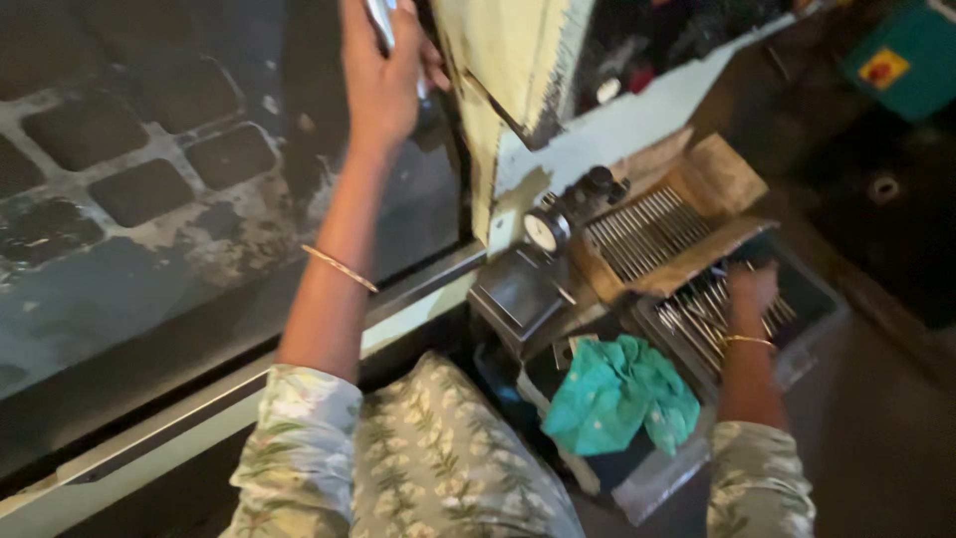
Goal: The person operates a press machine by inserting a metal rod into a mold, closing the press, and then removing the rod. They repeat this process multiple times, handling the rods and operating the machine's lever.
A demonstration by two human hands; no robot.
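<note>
Gripping a slim metal rod (pixel 379 20) with your left hand (pixel 383 75), you are holding it raised against the dark machine panel (pixel 149 169) at the top of the view. Your fingers are clenched around it, and only a short bright length is showing above them. Its long axis is running up and slightly left, its upper end passing out of the frame, so you cannot tell its full length.

Your right hand (pixel 751 291) is reaching down into the grey bin (pixel 812 324) at the lower right, resting among a heap of similar thin rods (pixel 697 317). Blur is hiding whether those fingers are closed on anything, so that grip cannot be told. The rods in the bin are lying roughly parallel, pointing up and to the right; they are too many and too blurred to count.

Just above the bin, a wooden tray (pixel 717 179) is holding a second row of rods (pixel 647 231), also side by side and running on the same diagonal. One round dial gauge (pixel 545 232) is standing just left of the tray. One crumpled green cloth (pixel 619 394) is lying below the gauge, near your right forearm. You are wearing one thin bangle on each wrist.
</note>
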